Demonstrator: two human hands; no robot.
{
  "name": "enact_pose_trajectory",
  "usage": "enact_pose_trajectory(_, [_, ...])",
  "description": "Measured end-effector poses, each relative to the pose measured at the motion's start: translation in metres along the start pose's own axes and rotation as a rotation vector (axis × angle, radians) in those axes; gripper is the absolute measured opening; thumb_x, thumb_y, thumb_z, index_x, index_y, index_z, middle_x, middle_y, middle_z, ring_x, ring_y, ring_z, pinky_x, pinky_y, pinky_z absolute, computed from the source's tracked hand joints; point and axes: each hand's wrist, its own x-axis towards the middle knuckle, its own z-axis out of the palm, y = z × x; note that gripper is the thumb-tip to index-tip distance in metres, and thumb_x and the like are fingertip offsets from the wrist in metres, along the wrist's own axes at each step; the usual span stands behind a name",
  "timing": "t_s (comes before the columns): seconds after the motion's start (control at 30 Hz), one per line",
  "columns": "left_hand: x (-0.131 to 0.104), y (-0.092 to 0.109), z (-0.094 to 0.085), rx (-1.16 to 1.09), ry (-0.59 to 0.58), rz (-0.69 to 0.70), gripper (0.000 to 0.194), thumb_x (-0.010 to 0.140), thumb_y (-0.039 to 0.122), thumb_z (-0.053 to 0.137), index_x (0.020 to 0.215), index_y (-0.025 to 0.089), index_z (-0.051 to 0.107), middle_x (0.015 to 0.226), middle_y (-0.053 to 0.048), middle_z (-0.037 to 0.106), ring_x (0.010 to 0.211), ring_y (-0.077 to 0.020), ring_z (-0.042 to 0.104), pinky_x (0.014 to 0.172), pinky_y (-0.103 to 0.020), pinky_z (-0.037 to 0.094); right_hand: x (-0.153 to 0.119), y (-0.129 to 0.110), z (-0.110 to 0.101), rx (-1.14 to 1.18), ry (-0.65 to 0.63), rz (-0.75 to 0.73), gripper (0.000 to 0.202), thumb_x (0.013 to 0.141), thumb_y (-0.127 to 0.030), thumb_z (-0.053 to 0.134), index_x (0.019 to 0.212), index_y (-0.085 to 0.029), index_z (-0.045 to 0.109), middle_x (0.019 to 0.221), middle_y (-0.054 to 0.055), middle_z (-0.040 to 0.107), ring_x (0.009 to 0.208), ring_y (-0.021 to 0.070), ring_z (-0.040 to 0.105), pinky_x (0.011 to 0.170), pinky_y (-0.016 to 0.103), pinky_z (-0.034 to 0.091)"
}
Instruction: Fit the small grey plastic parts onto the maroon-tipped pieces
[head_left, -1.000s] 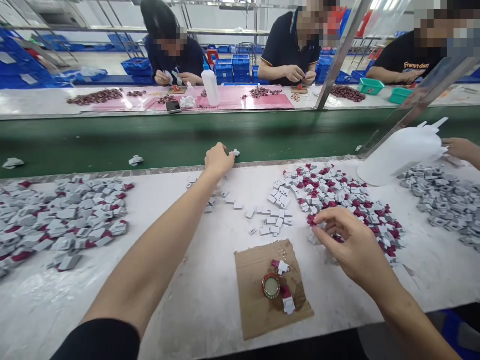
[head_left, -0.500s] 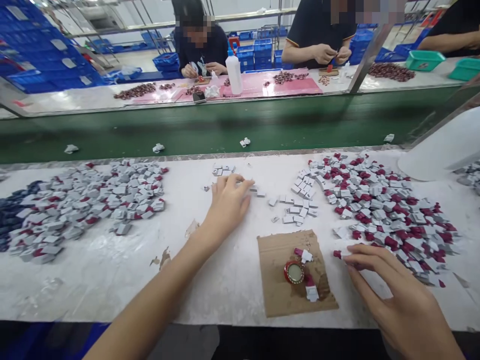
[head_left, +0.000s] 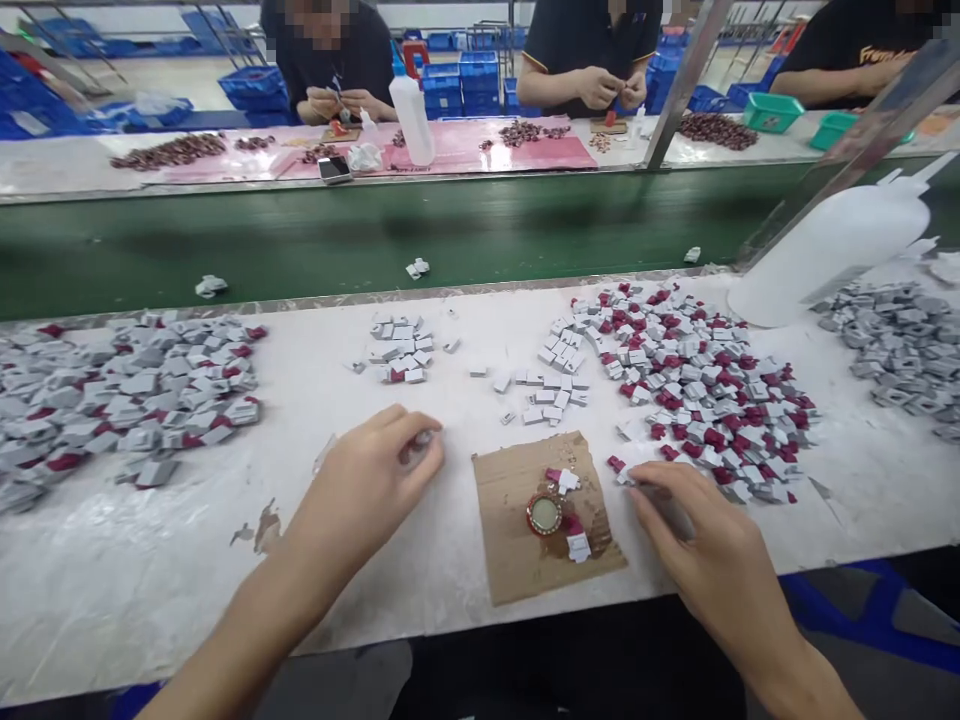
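Note:
My left hand [head_left: 379, 470] hovers over the white table, thumb and fingertips pinched together; what they hold, if anything, I cannot make out. My right hand [head_left: 709, 545] pinches a small maroon-and-white plastic piece [head_left: 616, 466] between thumb and fingers. Between the hands lies a square of brown cardboard [head_left: 510, 560]. On it sit a round red cap [head_left: 544, 514] with a pale centre and two maroon-and-white pieces, one above [head_left: 562, 480] and one below [head_left: 577, 545]. Wet-looking dark stains mark the cardboard. Beyond my left hand lies a cluster of small white pieces [head_left: 403, 348].
A heap of white-and-maroon pieces [head_left: 697, 390] spreads at right, another [head_left: 135, 390] at left. Loose white blocks [head_left: 555, 395] lie behind the cardboard. A white bottle [head_left: 832, 250] leans at the right. Past the green belt [head_left: 480, 225], co-workers handle small parts.
My left hand has drawn back from the cluster of white pieces toward me. My right hand still holds its maroon-and-white piece. The view has shifted to the right.

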Motion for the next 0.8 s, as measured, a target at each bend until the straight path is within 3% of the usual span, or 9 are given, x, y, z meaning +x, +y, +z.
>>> enact_pose_trajectory(0.17, [-0.030, -0.012, 0.018, -0.045, 0.013, -0.032, 0.034, 0.103, 0.044, 0.056, 0.111, 0.021, 0.079, 0.090, -0.005, 0.071, 0.075, -0.0247, 0.069, 0.069, -0.038, 0.054, 0.006, -0.004, 0.000, 0.079, 0.033, 0.014, 0.011, 0.110, -0.017, 0.067, 0.114, -0.027, 0.071, 0.108, 0.005, 0.080, 0.102, 0.0235, 0.078, 0.092, 0.036, 0.062])
enact_pose_trajectory(0.3, [-0.038, -0.011, 0.023, -0.169, 0.079, -0.059, 0.027, 0.104, 0.041, 0.060, 0.112, 0.022, 0.077, 0.086, -0.004, 0.071, 0.076, -0.0231, 0.068, 0.072, -0.037, 0.057, 0.008, -0.026, -0.007, 0.314, -0.026, 0.104, 0.015, 0.108, -0.018, 0.071, 0.112, -0.033, 0.075, 0.106, 0.000, 0.080, 0.099, 0.0199, 0.077, 0.085, 0.029, 0.062])
enact_pose_trajectory(0.47, [-0.048, 0.000, 0.025, -0.301, 0.109, -0.035, 0.019, 0.106, 0.034, 0.064, 0.115, 0.026, 0.079, 0.108, -0.004, 0.076, 0.086, -0.0206, 0.072, 0.080, -0.036, 0.061, 0.009, -0.050, -0.007, 0.483, -0.161, 0.041, 0.021, 0.108, -0.015, 0.071, 0.117, -0.033, 0.079, 0.110, 0.001, 0.080, 0.102, 0.0202, 0.080, 0.088, 0.030, 0.065])
enact_pose_trajectory(0.53, [-0.052, 0.006, 0.029, -0.398, 0.081, -0.051, 0.017, 0.106, 0.033, 0.067, 0.117, 0.028, 0.078, 0.116, -0.003, 0.079, 0.092, -0.0202, 0.076, 0.086, -0.036, 0.064, 0.011, -0.052, -0.004, 0.484, -0.175, 0.019, 0.021, 0.108, -0.014, 0.071, 0.117, -0.031, 0.080, 0.109, 0.002, 0.080, 0.101, 0.0201, 0.081, 0.087, 0.030, 0.066])
enact_pose_trajectory(0.67, [-0.056, 0.017, 0.037, -0.619, -0.004, -0.100, 0.014, 0.104, 0.030, 0.072, 0.117, 0.028, 0.077, 0.111, -0.001, 0.082, 0.097, -0.0202, 0.080, 0.091, -0.035, 0.068, 0.014, -0.051, -0.001, 0.480, -0.184, 0.016, 0.021, 0.107, -0.014, 0.071, 0.116, -0.030, 0.080, 0.108, 0.003, 0.081, 0.098, 0.0205, 0.082, 0.084, 0.030, 0.067])
enact_pose_trajectory(0.8, [-0.052, 0.030, 0.039, -0.719, -0.023, -0.056, 0.015, 0.104, 0.026, 0.072, 0.116, 0.028, 0.080, 0.121, -0.003, 0.080, 0.108, -0.0215, 0.079, 0.095, -0.035, 0.069, 0.015, -0.054, 0.000, 0.501, -0.179, 0.020, 0.020, 0.107, -0.014, 0.071, 0.114, -0.029, 0.082, 0.105, 0.004, 0.081, 0.094, 0.0207, 0.082, 0.077, 0.029, 0.067])
